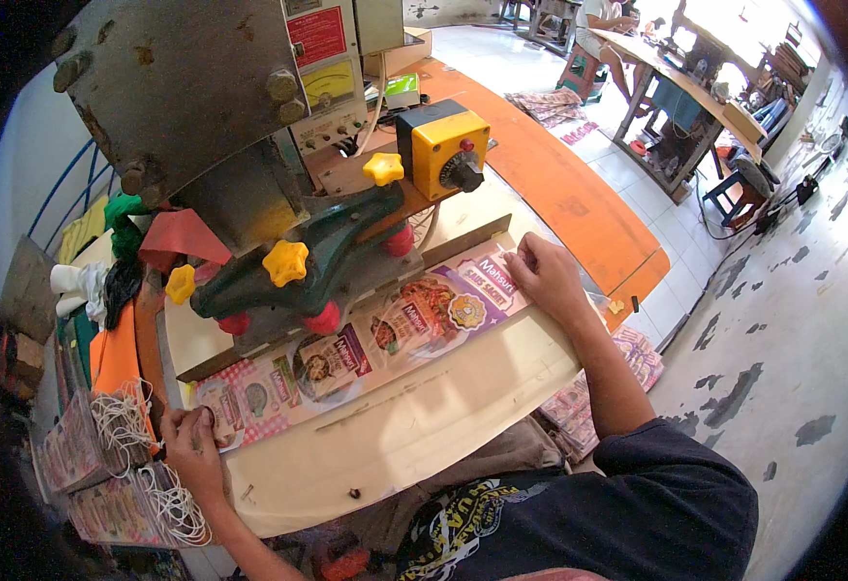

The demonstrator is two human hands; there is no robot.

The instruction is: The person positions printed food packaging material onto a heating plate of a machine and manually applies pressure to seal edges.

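Note:
A long printed strip [410, 329], coloured purple, pink and cream with pictures of food, lies across the cream work board. Its far edge meets the metal bar [249, 360] under the press. My left hand [194, 447] has its fingers curled at the strip's left end, thumb and fingers closed on the edge. At the right end, my right hand [546, 279] pinches the upper corner. Above the strip stands the press head [327, 242], with a dark green bracket and yellow star knobs.
A yellow control box [455, 153] with a black dial sits behind the press on an orange table [579, 208]. Bundles of printed pieces with white cords [128, 484] stand at the left. More printed sheets [579, 412] lie below my right arm. A person works at a far table [680, 73].

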